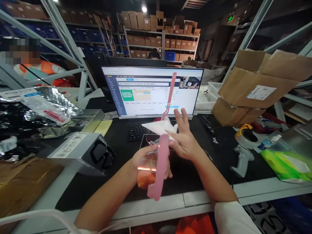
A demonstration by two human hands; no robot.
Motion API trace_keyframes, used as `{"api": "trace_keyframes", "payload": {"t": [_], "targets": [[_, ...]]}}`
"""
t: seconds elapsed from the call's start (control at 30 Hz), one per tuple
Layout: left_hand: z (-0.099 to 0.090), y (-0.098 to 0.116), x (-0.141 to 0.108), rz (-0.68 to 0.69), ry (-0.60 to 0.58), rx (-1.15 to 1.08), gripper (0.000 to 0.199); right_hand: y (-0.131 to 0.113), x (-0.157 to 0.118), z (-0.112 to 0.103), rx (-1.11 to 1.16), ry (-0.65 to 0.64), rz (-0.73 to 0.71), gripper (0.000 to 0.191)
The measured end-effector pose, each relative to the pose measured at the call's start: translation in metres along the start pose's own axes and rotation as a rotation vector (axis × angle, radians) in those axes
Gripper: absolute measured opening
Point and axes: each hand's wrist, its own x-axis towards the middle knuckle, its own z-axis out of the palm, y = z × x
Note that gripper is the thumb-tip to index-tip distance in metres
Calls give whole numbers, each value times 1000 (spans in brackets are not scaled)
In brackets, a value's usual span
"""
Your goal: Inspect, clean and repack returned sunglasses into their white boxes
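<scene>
A pair of sunglasses (161,169) with pink temples and an orange reflective lens is held above the desk in front of the monitor. One temple points down toward me, while the other rises in front of the screen. My left hand (138,158) is closed around the lens side, and part of its fingers are behind the frame. A white wiping cloth (159,126) lies over the sunglasses. My right hand (184,140) pinches the cloth against the frame with thumb and forefinger, its other fingers spread upward.
A monitor (151,92) and keyboard (136,131) stand ahead. Left are a grey box with a goggle picture (84,152) and silver bags (48,104). Right are a barcode scanner (242,161), a tape dispenser (246,135), a green wipes pack (285,164) and cardboard boxes (258,81). Someone in orange (50,68) is far left.
</scene>
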Motion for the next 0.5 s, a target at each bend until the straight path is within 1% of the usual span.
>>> {"api": "trace_keyframes", "payload": {"t": [0.1, 0.17, 0.2, 0.27, 0.37, 0.43, 0.5], "targets": [[3, -3, 1, 2, 49, -1, 40, 18, -3, 6, -111, 91, 4, 40], [5, -3, 5, 37, 102, 2, 38, 33, -5, 7, -137, 178, 33, 42], [6, -1, 8, 74, 148, 9, 37, 41, -6, 6, -127, 227, 62, 43], [6, 3, 14, 225, 284, 47, 35, 54, -7, 0, -70, 328, 160, 46], [3, 11, 23, 563, 519, 185, 38, 67, -11, -18, 27, 484, 399, 55], [-1, 15, 25, 749, 615, 302, 44, 68, -13, -31, 53, 603, 546, 61], [-4, 16, 25, 870, 669, 394, 47, 62, -14, -42, 58, 717, 640, 65]]}}
